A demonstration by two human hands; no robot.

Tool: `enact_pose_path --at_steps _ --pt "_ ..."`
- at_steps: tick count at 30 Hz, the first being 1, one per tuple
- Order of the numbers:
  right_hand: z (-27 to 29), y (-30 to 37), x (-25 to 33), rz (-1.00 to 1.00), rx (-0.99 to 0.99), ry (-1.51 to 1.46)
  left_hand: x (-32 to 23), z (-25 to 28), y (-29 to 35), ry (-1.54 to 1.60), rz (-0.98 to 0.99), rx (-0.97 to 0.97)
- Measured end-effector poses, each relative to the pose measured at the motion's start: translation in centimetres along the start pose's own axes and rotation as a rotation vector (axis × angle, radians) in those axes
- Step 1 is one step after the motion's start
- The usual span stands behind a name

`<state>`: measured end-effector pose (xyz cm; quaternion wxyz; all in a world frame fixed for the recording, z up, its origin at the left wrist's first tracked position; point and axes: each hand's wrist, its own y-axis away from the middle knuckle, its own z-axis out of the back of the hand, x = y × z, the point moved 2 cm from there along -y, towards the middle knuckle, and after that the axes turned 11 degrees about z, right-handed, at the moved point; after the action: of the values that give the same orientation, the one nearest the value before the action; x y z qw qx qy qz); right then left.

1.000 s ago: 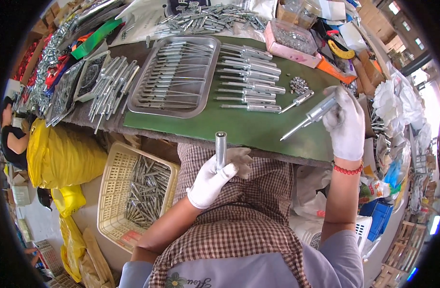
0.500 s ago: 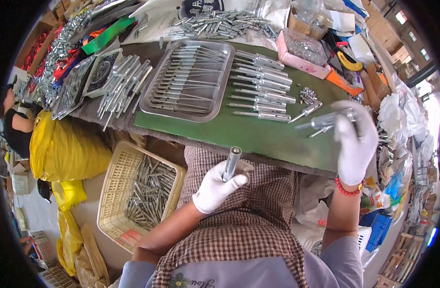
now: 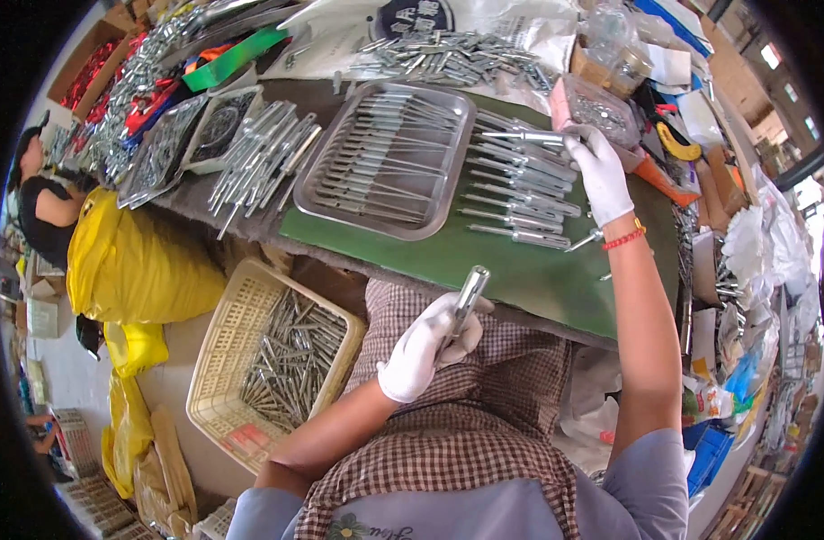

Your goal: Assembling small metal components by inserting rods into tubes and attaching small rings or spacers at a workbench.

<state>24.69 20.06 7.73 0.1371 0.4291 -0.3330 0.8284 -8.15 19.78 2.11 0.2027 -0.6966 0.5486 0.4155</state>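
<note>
The left hand [image 3: 427, 346], lower centre, grips a metal tube [image 3: 471, 292]. The right hand [image 3: 601, 175], upper right, seemingly pinches a pointed rod [image 3: 540, 138], best kept level.

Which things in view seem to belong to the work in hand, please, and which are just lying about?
Likely in use:
metal tube in left hand
slim metal piece in right hand
row of metal pieces
steel tray

Apparently lying about:
yellow sack
blue crate
</note>
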Motion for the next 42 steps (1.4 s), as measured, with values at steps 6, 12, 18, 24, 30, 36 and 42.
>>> enact_pose_path --at_steps 6,12,18,24,30,36,42 --pt "-2.8 3.7 8.6 0.27 0.229 0.379 -0.6 0.3 0.4 0.083 0.013 -0.016" --pt "-5.6 10.4 13.5 -0.181 0.572 -0.258 -0.6 -1.1 -1.5 0.221 0.051 0.269" --pt "-4.0 11.0 13.3 -0.204 0.364 -0.262 -0.1 -1.5 -1.8 0.306 0.152 0.255" --pt "-1.6 10.0 17.7 0.295 0.252 0.236 0.7 0.8 -1.4 0.148 -0.053 0.143" --pt "0.2 10.0 17.6 -0.073 -0.017 -0.018 0.4 1.4 -1.2 0.085 -0.092 0.121" --pt "1.2 9.8 13.8 -0.198 -0.048 -0.274 -0.1 1.2 -2.2 0.142 -0.041 0.157" --pt "-0.4 13.7 13.1 -0.185 0.083 -0.194 -2.0 -2.7 -3.0 -0.075 0.144 0.205"
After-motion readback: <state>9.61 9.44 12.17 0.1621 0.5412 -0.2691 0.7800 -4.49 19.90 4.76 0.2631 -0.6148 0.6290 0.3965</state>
